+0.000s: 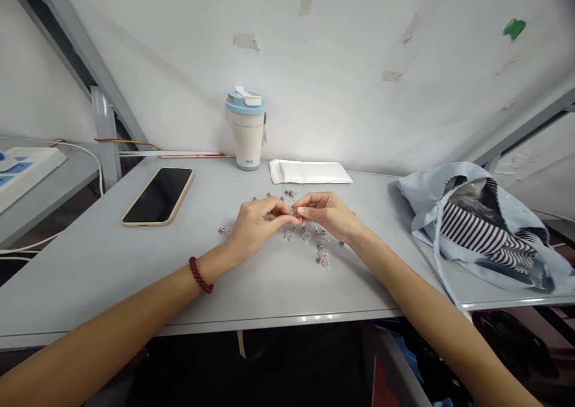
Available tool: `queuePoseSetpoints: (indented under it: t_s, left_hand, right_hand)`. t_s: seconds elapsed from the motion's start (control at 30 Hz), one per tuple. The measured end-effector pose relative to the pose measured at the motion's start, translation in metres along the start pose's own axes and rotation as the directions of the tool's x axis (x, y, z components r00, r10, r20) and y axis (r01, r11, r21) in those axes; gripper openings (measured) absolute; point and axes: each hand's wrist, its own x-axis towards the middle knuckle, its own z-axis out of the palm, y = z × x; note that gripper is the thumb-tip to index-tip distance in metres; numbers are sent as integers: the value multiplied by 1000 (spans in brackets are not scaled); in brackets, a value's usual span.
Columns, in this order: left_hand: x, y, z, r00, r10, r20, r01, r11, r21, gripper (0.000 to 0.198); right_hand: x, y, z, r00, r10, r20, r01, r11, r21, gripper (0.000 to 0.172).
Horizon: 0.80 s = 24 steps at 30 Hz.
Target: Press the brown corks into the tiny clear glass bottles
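Over the middle of the table, my left hand (251, 224) and my right hand (327, 215) meet fingertip to fingertip. Both are closed in a pinch on a tiny clear glass bottle (294, 213) with a brown cork, mostly covered by the fingers. Several more such corked bottles (322, 256) lie scattered on the tabletop below, behind and beside my hands. One of them, a bottle (227, 231), lies just left of my left hand. A dark red beaded bracelet (200, 275) circles my left wrist.
A phone (159, 197) lies on the grey table (269, 296) at left. At the back stand a lidded cup (247, 131) and, lying flat, a white packet (312, 172). A light blue cloth bag (485, 227) slumps at right. A power strip (31, 167) sits far left.
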Motion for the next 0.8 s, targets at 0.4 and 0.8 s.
queuePoseSetpoints:
  t_s: [0.4,0.8]
  left_hand:
    - [4,-2,-18,991,-65,117,61,997,41,24]
    - [28,6,-53,985,-147,-94,170,926,337,23]
  right_hand:
    - [-5,10,18,998,-25,49,23,999,48,24]
    - [6,9,-6,903,-367,-225,71,642,-764,16]
